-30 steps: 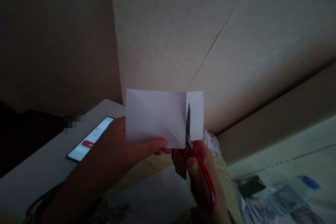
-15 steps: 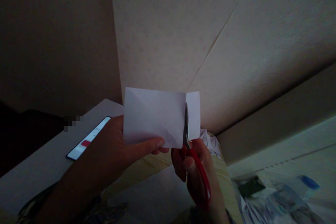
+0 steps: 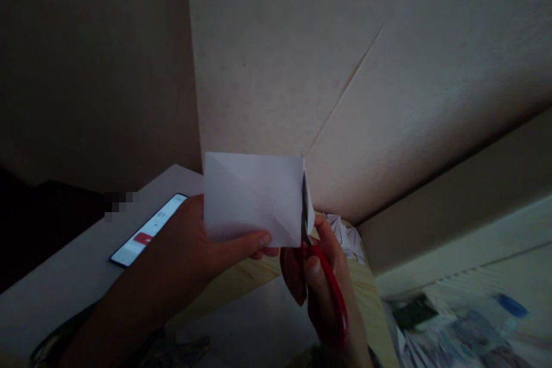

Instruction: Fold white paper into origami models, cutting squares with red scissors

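My left hand [image 3: 202, 253] pinches a folded white paper [image 3: 252, 195] at its lower left edge, thumb on the front. My right hand [image 3: 319, 282] grips red-handled scissors [image 3: 328, 284], fingers through the loops. The dark blades [image 3: 305, 213] stand upright along the paper's right edge and look nearly closed. Only a thin sliver of paper [image 3: 309, 210] shows to the right of the blades.
A lit phone [image 3: 149, 230] lies on a grey surface [image 3: 64, 282] at the left. Crumpled white paper [image 3: 342, 230] sits behind my right hand. Blurred papers and a dark flat object [image 3: 411, 313] lie at the lower right. Pale walls fill the background.
The scissors have closed up through the paper. The strip to the right of the blades, wide a second ago, has shrunk to a sliver. Both hands stayed in place.
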The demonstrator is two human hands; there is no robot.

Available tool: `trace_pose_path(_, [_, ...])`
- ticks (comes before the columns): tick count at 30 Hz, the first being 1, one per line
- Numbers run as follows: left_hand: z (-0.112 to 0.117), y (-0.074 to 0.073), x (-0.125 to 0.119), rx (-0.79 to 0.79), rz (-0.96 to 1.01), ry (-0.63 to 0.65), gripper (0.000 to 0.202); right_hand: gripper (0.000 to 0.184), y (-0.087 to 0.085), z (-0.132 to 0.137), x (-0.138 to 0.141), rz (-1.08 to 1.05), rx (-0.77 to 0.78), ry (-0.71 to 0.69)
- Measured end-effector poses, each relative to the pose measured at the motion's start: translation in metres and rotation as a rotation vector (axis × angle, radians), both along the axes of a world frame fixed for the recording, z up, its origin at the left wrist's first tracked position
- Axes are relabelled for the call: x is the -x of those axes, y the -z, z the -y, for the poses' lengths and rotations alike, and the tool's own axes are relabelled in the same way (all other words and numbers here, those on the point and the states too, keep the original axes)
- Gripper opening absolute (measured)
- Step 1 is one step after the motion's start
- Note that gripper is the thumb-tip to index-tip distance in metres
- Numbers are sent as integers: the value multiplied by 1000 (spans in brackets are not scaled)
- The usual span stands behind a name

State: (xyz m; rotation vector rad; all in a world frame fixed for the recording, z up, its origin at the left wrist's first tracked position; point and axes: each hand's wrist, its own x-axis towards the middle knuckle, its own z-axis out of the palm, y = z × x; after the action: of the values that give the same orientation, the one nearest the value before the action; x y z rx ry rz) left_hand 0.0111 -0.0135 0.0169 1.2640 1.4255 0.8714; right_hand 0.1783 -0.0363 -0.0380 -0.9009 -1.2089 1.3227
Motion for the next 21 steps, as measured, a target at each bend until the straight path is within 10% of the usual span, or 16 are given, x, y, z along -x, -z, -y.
trace_pose_path(21, [2,7,3,102,-17,17,30,54,2,-1,1,109,-85,162])
